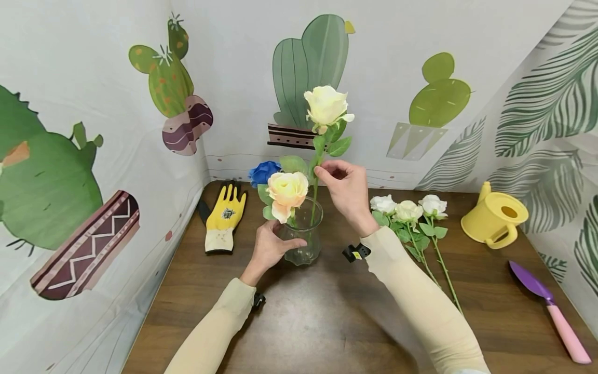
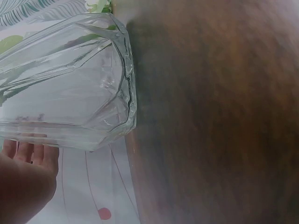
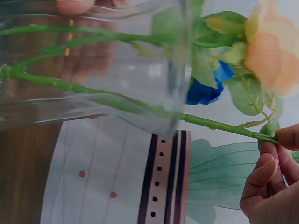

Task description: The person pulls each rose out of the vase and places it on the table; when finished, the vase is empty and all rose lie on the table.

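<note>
Pinches the stem of a cream rose (image 1: 326, 106) between thumb and fingers of the right grip (image 1: 348, 189), above the mouth of a clear glass vase (image 1: 304, 254), with the stem's lower part inside the glass. Curves the left grip (image 1: 269, 246) round the vase's left side, thumb toward the front. Over the rim, leaning left, a peach-yellow rose (image 1: 287, 191), and just behind it a blue flower (image 1: 264, 173). Farther left on the desk (image 1: 299, 332), a yellow-and-white glove (image 1: 226, 215). To the right, lying with heads side by side, three pale roses (image 1: 408, 211); past them, an upright yellow watering can (image 1: 483, 218) and a trowel (image 1: 531, 280) with purple blade and pink handle. Behind, a pale backdrop (image 1: 238, 67) printed with cacti and leaves.
</note>
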